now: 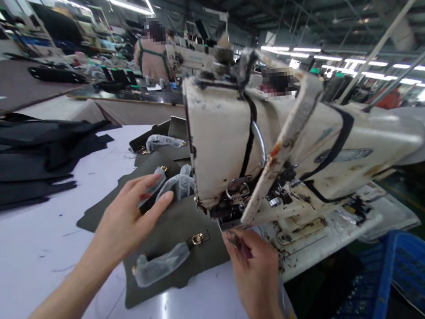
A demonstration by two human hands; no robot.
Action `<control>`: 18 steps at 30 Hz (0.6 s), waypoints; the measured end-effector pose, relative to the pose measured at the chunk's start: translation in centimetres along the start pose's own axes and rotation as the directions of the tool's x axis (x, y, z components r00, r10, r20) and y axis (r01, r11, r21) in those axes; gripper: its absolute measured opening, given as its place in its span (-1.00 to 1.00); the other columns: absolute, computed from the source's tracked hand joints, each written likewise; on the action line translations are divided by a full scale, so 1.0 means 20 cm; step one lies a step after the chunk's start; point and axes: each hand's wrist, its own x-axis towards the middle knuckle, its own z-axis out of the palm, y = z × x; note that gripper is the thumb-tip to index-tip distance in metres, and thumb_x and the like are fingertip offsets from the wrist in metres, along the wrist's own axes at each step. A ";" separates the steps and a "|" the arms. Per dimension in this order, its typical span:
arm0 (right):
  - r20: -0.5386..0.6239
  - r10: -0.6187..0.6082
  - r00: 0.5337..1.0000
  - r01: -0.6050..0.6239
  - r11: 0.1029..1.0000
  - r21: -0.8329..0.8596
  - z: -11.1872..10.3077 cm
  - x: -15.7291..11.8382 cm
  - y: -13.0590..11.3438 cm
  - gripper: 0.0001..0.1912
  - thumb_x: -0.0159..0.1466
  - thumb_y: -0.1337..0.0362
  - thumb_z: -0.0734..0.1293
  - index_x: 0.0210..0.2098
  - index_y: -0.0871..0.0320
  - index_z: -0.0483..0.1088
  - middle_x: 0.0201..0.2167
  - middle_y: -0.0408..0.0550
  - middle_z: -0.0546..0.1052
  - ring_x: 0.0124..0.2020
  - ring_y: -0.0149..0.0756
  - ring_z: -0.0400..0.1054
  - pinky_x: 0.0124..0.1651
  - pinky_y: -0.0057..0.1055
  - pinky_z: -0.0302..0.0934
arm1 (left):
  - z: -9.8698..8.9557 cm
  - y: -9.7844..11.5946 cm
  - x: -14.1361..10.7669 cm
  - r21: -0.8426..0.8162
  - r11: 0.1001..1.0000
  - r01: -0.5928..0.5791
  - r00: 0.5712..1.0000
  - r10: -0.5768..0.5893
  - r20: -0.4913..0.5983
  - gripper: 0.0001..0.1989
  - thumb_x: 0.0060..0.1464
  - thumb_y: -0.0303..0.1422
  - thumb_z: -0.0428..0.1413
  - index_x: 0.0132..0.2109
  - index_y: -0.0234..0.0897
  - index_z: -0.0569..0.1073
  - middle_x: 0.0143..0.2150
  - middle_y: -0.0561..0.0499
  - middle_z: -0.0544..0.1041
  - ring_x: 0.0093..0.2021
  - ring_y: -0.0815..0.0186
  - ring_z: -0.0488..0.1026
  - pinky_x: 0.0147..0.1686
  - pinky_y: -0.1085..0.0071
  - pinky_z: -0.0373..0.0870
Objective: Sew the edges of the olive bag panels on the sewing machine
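Head view: the left hand (133,217), left of centre, has its thumb spread from its fingers above the olive panel (172,232), which lies at lower centre with a plastic-wrapped handle (162,266). The right hand (255,262) has curled fingers near the panel's right edge, below the sewing machine (225,133) — what they pinch, I cannot tell.

Free tabletop (34,252) left, sewing machine (308,143) right.

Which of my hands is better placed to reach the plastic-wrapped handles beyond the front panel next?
Probably your left hand: it is open and close to the wrapped handles. Your right hand is farther off, by the front panel, below the sewing machine head.
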 end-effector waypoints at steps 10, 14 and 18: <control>0.622 0.136 0.771 -0.574 0.573 0.586 0.21 -0.11 -0.29 -0.43 0.23 -0.21 0.43 -0.12 0.19 0.59 -0.60 -0.28 0.23 -0.63 -0.54 -0.16 -0.56 -0.53 -0.25 | 0.15 -0.10 0.33 0.114 0.984 -0.139 0.988 0.130 0.079 -0.39 -0.01 0.24 0.11 -0.23 -0.23 0.62 0.05 -0.12 0.49 0.15 -0.06 0.29 0.16 0.06 0.22; 0.729 0.186 0.658 -0.753 0.150 0.641 0.31 -0.03 -0.29 -0.49 0.37 -0.12 0.34 -0.04 0.24 0.52 -0.54 -0.23 0.33 -0.66 -0.58 -0.01 -0.56 -0.57 -0.19 | 0.02 -0.11 0.33 -0.031 0.992 -0.120 0.993 0.120 0.000 -0.51 0.07 0.13 0.16 -0.24 -0.22 0.61 -0.07 -0.04 0.50 0.01 0.13 0.37 0.08 0.22 0.23; 0.776 0.244 0.581 -0.779 -0.108 0.618 0.35 0.03 -0.29 -0.58 0.56 0.12 0.11 -0.09 0.27 0.49 -0.57 -0.25 0.29 -0.70 -0.58 0.03 -0.57 -0.60 -0.16 | -0.09 -0.11 0.30 -0.192 0.979 -0.073 0.989 0.048 -0.137 -0.57 0.12 0.03 0.20 -0.32 -0.30 0.48 -0.13 0.02 0.48 -0.15 0.29 0.39 -0.14 0.37 0.23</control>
